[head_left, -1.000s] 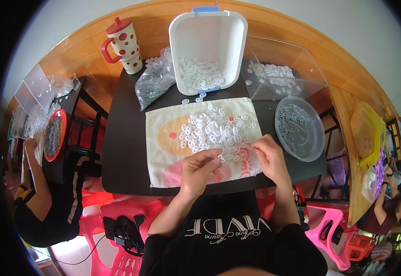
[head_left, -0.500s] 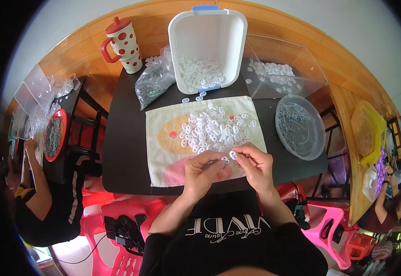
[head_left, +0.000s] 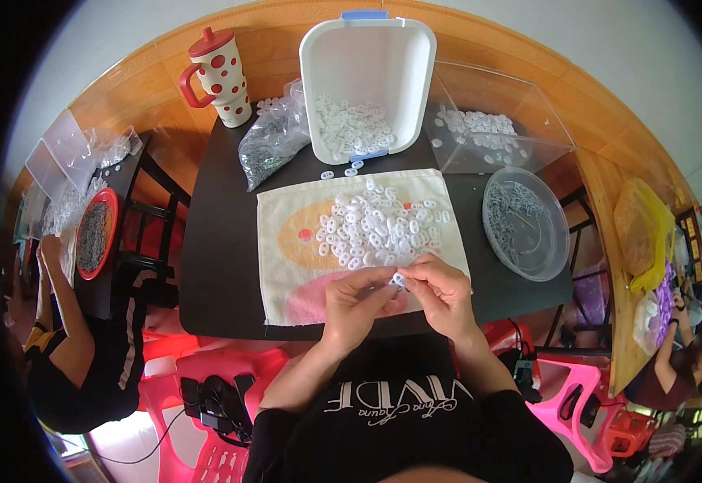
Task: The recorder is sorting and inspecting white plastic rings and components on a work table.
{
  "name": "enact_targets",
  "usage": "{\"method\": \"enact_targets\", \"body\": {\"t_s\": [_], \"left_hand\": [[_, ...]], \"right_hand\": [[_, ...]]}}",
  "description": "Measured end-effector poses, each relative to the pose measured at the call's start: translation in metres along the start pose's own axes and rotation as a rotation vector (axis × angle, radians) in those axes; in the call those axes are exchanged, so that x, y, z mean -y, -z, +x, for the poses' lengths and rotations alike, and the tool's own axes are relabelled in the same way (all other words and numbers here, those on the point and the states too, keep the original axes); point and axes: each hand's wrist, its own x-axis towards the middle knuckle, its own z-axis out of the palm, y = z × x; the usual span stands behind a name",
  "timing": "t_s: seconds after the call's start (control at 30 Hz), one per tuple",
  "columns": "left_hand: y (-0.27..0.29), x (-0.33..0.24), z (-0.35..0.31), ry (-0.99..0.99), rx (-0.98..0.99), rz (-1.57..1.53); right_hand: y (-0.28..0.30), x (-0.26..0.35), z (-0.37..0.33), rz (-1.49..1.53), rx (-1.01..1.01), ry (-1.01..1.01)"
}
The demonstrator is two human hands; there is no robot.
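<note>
Above the towel's near edge, my left hand and my right hand meet fingertip to fingertip. Both pinch a small white oval plastic piece with dark spots or holes in it. My fingers partly cover it, so anything else between them is hidden. Just beyond lies a loose heap of similar white oval pieces, spread over a cream towel with orange and pink patches.
Behind the towel a white bin holds more pieces. Left of it are a bag of grey parts and a dotted tumbler. A clear box and a round tub of grey parts stand right. A co-worker's arm shows left.
My right hand has come slightly left and down with the white piece, closing the small gap to my left fingertips. The heap looks unchanged.
</note>
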Motion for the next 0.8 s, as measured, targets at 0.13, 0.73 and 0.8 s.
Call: {"method": "enact_targets", "body": {"t_s": [0.13,0.73,0.8], "left_hand": [[-0.002,0.001,-0.001,0.011,-0.013,0.058],[0.003,-0.015,0.008,-0.541,0.144,1.129],[0.005,-0.02,0.009,-0.545,0.171,1.12]], "right_hand": [[0.004,-0.005,-0.002,-0.001,0.051,-0.003],[-0.004,-0.022,-0.01,-0.505,0.204,0.302],[-0.002,-0.022,-0.013,-0.556,0.26,0.312]]}}
